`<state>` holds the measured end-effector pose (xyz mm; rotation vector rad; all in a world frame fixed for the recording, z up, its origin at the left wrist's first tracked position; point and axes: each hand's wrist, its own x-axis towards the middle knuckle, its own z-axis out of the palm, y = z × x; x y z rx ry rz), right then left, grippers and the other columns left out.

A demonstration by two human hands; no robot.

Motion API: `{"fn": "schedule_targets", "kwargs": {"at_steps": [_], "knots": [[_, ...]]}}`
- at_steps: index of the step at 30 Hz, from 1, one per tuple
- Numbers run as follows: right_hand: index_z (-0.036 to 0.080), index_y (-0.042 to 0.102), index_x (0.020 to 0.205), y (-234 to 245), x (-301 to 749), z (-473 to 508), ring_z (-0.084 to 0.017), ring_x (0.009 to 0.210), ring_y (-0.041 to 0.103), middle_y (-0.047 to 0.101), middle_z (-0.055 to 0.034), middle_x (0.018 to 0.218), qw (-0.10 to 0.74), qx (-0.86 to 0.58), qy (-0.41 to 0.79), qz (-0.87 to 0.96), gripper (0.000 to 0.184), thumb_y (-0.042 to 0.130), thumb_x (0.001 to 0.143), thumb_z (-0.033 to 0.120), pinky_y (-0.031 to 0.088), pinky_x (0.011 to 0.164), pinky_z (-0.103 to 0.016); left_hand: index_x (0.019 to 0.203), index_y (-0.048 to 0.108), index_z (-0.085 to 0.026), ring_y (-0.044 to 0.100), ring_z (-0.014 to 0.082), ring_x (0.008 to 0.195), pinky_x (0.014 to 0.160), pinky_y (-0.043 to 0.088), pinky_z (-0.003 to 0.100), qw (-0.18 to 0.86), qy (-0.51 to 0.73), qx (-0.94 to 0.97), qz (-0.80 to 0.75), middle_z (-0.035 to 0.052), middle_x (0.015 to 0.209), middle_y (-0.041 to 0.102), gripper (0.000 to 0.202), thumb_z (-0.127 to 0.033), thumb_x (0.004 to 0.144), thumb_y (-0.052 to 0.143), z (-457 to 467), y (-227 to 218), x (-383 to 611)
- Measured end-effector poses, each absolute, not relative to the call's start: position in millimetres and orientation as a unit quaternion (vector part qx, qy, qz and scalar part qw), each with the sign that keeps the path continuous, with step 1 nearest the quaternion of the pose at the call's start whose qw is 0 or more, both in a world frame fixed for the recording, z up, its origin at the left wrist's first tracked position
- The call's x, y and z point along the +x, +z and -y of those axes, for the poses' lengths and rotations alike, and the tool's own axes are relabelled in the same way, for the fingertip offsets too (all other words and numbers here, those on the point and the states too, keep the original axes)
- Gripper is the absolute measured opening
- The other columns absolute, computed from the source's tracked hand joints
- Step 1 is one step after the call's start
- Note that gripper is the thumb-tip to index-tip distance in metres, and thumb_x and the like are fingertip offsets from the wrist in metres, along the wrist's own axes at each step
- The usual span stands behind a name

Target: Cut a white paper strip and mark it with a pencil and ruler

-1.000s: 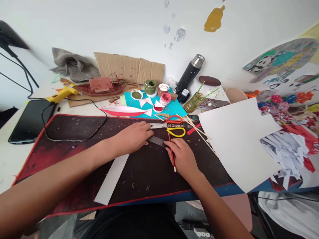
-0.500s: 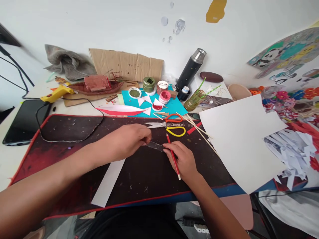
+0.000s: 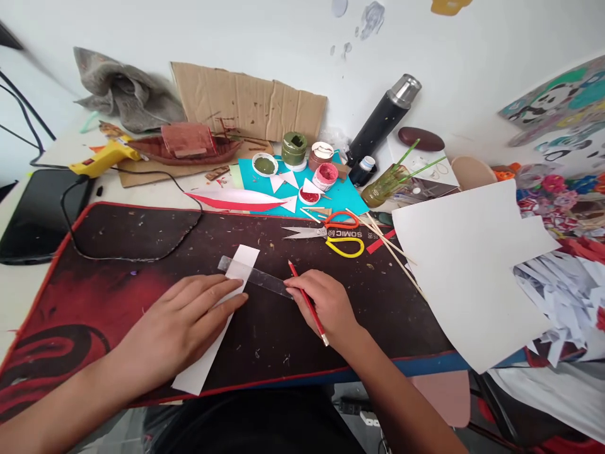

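My left hand (image 3: 189, 321) lies with its fingers stretched out over a white paper strip (image 3: 201, 369) on the dark mat. Its fingertips are by the strip's right edge, just below a clear ruler (image 3: 267, 281). Across the strip's upper part, the ruler's left end lies at a slant. My right hand (image 3: 326, 302) is closed around a red pencil (image 3: 309, 306), its point up and to the left. Thumb and fingertip of that same hand also pinch the ruler's right end. Scissors (image 3: 326, 233) with orange and yellow handles lie beyond my right hand.
A large white sheet (image 3: 472, 271) lies at the right, with thin wooden sticks (image 3: 397, 258) beside it. Paint jars (image 3: 293, 150) stand on blue paper at the back, near a model boat (image 3: 184, 148) and a thermos (image 3: 385, 116). A yellow glue gun (image 3: 104, 157) trails its cord onto the mat.
My left hand has left the ruler and come down, opened, onto the paper strip. My right hand has moved left with ruler and pencil, so the ruler now crosses the strip.
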<state>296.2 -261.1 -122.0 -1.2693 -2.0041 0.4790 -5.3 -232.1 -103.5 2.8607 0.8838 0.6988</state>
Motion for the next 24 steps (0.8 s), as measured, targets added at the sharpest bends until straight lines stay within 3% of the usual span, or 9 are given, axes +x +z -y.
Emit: {"fn": "schedule_targets", "kwargs": {"at_steps": [4, 7, 12, 16, 20, 24], "knots": [[0.022, 0.078, 0.117, -118, 291, 260, -0.022, 0.084, 0.071, 0.08, -0.0076, 0.097, 0.297, -0.491, 0.176, 0.799, 0.017, 0.061, 0.116, 0.023, 0.059, 0.078, -0.036, 0.153, 0.063, -0.024, 0.07, 0.0276, 0.133, 0.112, 0.057, 0.043, 0.033, 0.205, 0.929, -0.306, 0.0098, 0.149, 0.074, 0.045, -0.019, 0.108, 0.058, 243, -124, -3], [0.022, 0.079, 0.12, -117, 287, 260, -0.023, 0.086, 0.069, 0.08, -0.0081, 0.099, 0.273, -0.496, 0.166, 0.808, 0.02, 0.06, 0.117, 0.028, 0.058, 0.078, -0.038, 0.158, 0.06, -0.025, 0.066, 0.0292, 0.142, 0.119, 0.053, 0.046, 0.02, 0.2, 0.927, -0.317, 0.0104, 0.158, 0.068, 0.053, -0.014, 0.106, 0.058, 245, -126, -2], [0.02, 0.079, 0.122, -117, 283, 261, -0.023, 0.086, 0.068, 0.081, -0.0078, 0.1, 0.262, -0.479, 0.168, 0.821, 0.024, 0.057, 0.119, 0.029, 0.055, 0.077, -0.038, 0.146, 0.068, -0.018, 0.069, 0.0307, 0.137, 0.117, 0.053, 0.047, -0.002, 0.19, 0.931, -0.31, 0.0133, 0.155, 0.07, 0.043, -0.01, 0.105, 0.058, 254, -127, -5], [0.02, 0.079, 0.123, -116, 283, 263, -0.023, 0.088, 0.068, 0.08, -0.0083, 0.101, 0.255, -0.473, 0.174, 0.825, 0.024, 0.057, 0.119, 0.029, 0.055, 0.078, -0.039, 0.156, 0.062, -0.022, 0.07, 0.03, 0.138, 0.118, 0.054, 0.047, 0.021, 0.183, 0.929, -0.323, 0.0107, 0.148, 0.075, 0.055, -0.006, 0.103, 0.055, 262, -133, -9], [0.02, 0.078, 0.124, -115, 283, 265, -0.024, 0.09, 0.069, 0.08, -0.009, 0.102, 0.247, -0.486, 0.173, 0.821, 0.024, 0.057, 0.119, 0.03, 0.056, 0.079, -0.04, 0.157, 0.06, -0.019, 0.063, 0.032, 0.148, 0.123, 0.051, 0.048, -0.009, 0.183, 0.92, -0.347, 0.0136, 0.162, 0.065, 0.052, -0.015, 0.105, 0.059, 256, -127, -2], [0.021, 0.078, 0.126, -114, 282, 265, -0.025, 0.091, 0.069, 0.08, -0.0091, 0.103, 0.245, -0.482, 0.177, 0.823, 0.024, 0.057, 0.119, 0.029, 0.057, 0.081, -0.041, 0.148, 0.065, -0.013, 0.068, 0.0318, 0.141, 0.115, 0.054, 0.048, -0.025, 0.188, 0.924, -0.331, 0.0158, 0.157, 0.068, 0.042, -0.017, 0.107, 0.058, 247, -120, 4]]}}
